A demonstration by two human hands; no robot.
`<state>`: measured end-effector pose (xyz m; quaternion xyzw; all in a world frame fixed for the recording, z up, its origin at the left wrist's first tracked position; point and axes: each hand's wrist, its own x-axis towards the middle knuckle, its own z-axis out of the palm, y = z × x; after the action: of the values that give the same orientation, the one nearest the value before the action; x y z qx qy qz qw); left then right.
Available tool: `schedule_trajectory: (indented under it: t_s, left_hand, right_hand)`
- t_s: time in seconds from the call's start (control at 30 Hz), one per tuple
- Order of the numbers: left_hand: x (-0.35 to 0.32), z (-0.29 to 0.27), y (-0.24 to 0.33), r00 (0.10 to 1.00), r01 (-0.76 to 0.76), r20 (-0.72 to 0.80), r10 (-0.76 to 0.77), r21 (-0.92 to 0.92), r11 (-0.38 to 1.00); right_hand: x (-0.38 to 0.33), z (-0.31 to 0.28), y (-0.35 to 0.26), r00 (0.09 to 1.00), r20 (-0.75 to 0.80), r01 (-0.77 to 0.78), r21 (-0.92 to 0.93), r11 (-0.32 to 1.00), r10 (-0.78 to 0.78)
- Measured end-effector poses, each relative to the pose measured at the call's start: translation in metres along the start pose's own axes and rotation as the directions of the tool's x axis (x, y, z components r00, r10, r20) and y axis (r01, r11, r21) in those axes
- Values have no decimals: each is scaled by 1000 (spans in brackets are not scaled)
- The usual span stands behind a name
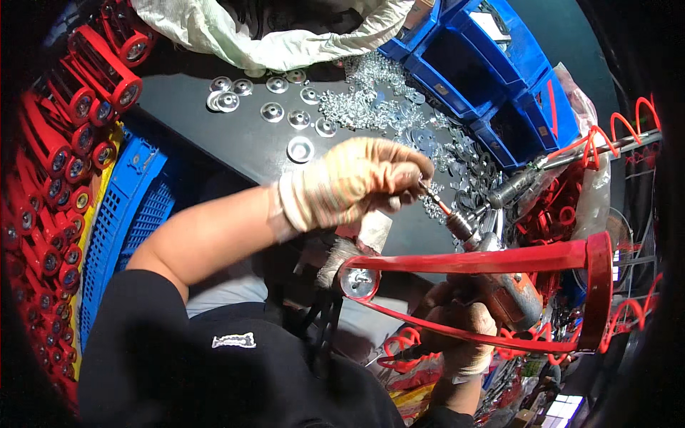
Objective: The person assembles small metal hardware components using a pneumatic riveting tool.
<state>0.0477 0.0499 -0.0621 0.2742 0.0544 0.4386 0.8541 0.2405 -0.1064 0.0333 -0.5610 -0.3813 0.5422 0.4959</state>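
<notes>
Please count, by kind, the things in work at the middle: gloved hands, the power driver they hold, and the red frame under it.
Gloved hands: 2 (left hand, right hand)
Power driver: 1
Red frame: 1
Total: 4

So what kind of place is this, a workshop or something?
Likely a small assembly workshop: a pile of small metal fasteners on the dark bench, blue parts bins, and rows of identical red parts stacked at the left.

Dark workbench (pixel 214 121) carries loose silver domed washers (pixel 272 112), a screw heap (pixel 360 100) and blue bins (pixel 471 64)
</notes>
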Motion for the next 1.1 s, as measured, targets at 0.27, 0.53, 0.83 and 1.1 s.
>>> schedule_trajectory:
  t_s: [0.27, 0.53, 0.83, 1.1]
  left_hand:
    - [-33, 32, 19, 993, -37, -82, 80, 435, 900]
    - [-55, 7, -11, 988, -31, -30, 154, 924, 381]
    - [-87, -3, -70, 815, -354, 322, 482, 935, -27]
    - [-76, -4, -73, 794, -386, 342, 502, 922, -19]
  right_hand:
    - [-10, 4, 2, 1000, 1, 28, -304, 952, -29]
    - [-26, -42, 30, 916, -401, 17, 36, 999, -1]
    - [-28, -18, -46, 925, -117, -362, -561, 745, 361]
    - [53, 184, 79, 907, -160, -411, -541, 734, 390]
